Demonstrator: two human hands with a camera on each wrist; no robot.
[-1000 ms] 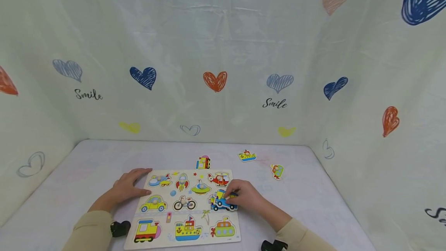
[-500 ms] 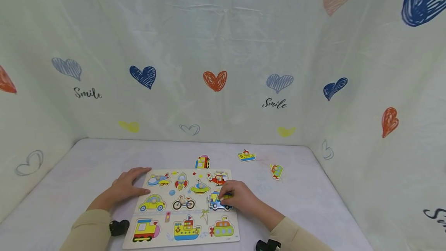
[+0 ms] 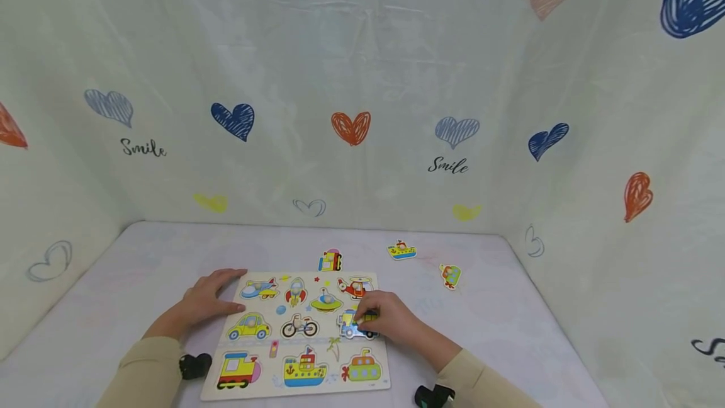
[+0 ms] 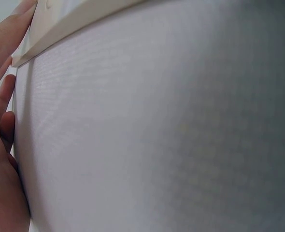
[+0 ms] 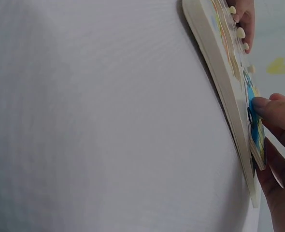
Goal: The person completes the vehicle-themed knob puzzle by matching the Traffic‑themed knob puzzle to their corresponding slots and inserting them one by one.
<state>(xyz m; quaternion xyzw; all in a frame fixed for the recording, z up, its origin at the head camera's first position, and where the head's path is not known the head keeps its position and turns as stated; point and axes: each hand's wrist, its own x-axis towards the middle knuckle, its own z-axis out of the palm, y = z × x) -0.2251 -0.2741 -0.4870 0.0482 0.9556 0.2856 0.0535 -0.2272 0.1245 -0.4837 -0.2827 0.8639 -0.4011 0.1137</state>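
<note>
The right hand (image 3: pixel 387 318) pinches a blue truck piece (image 5: pixel 255 116) at the puzzle board's (image 3: pixel 310 344) right edge. The left hand (image 3: pixel 201 302), fingers spread, touches its left edge. A boat piece (image 3: pixel 402 251) lies near the counter's (image 3: pixel 481 332) far edge.

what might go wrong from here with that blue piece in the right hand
The blue piece looks raised off the board at one end, so pressing now might jam it crooked. If the left hand let go, the board could slide and perhaps nudge the train piece by its far edge.
</note>
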